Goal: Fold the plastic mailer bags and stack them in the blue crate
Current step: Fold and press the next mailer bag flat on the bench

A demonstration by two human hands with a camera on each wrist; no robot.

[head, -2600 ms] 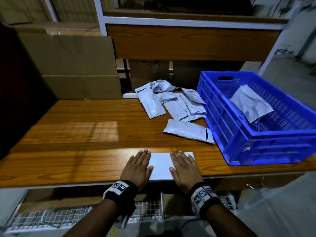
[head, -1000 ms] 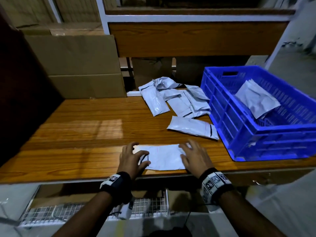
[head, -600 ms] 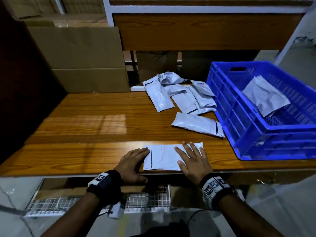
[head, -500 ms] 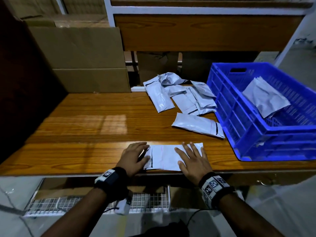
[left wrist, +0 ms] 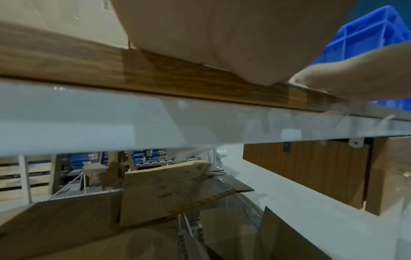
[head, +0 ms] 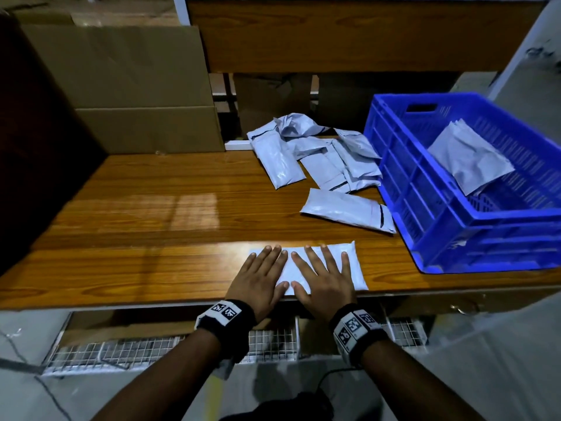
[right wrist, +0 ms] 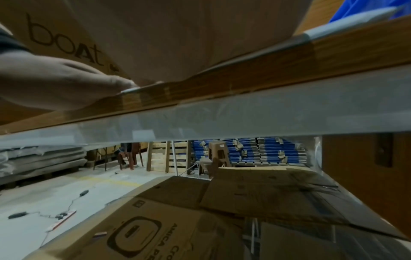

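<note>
Both my palms lie flat on the mailer bag (head: 328,268) at the lower middle of the frame, right at the near edge of the desk (head: 145,214): my left hand (head: 258,284) covers its left end, my right hand (head: 324,281) its middle, fingers straight and spread, gripping nothing, only pressing down. I judge this to be the creasing step, flattening a fold so it holds. The next move, I think, calls for taking the bag by an edge, either to fold it once more or to lift it to the blue crate (head: 455,226) at the right of the frame, where one folded bag (head: 467,159) already lies inside. One loose bag (head: 346,208) waits just beside the crate's near wall, and a crumpled heap of bags (head: 318,150) sits above it in the frame, so much of the task is left. The wrist views show only the desk edge and cardboard below.
</note>
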